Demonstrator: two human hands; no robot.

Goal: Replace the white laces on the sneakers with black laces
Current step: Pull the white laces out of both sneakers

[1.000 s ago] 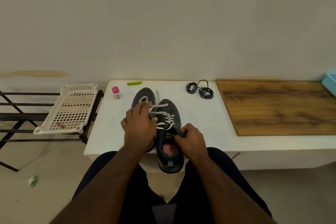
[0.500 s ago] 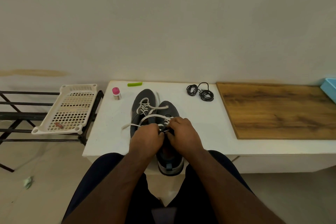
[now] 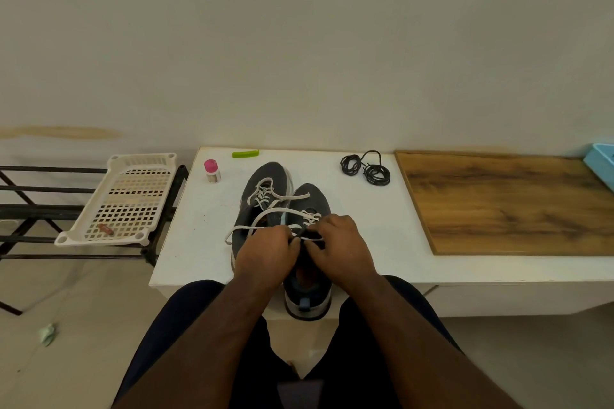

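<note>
While 2 sneakers [image 3: 282, 209] stand on the white table [image 3: 382, 242], the nearer one's white lace [image 3: 262, 219] is pinched by both hands [image 3: 307, 246]. Unlacing is judged underway; eyelet-by-eyelet withdrawal is called for next. Black laces [image 3: 367, 169] lie coiled well apart.

A white table [image 3: 206, 242] lies under the hands. Beyond the left hand and a little to its left stands a small bottle with a pink cap [image 3: 212, 170]; farther back a green clip [image 3: 245, 153] lies near the wall. Well left of the hands, a white perforated plastic tray [image 3: 126, 199] rests on a black metal rack [image 3: 40, 189]. Right of the right hand lies a wooden board [image 3: 508, 202], with a light blue container [image 3: 603, 163] at its far end.
</note>
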